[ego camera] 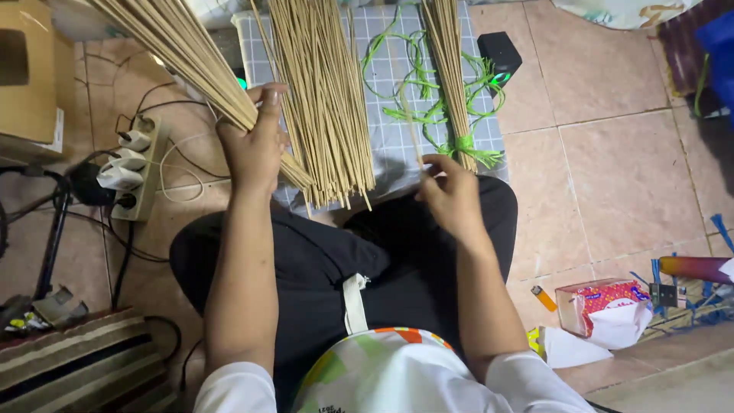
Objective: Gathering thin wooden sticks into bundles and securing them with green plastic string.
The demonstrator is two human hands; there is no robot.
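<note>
My left hand (254,145) grips a thick bundle of thin tan sticks (183,57) that slants up to the left. My right hand (451,195) pinches a single thin stick (410,130) that points up over a grey checked mat (386,76). A loose pile of the same sticks (325,99) lies on the mat between my hands. A tied bundle of sticks (453,76) lies to the right, bound with a green plastic strip (468,149). More green strips (409,69) are scattered on the mat. I sit on the floor in black trousers.
A power strip (134,164) with white plugs and cables lies on the tiled floor at left. A cardboard box (30,73) stands at top left. A small black device (498,55) sits by the mat. A tissue pack (608,313) and an orange lighter (544,298) lie at right.
</note>
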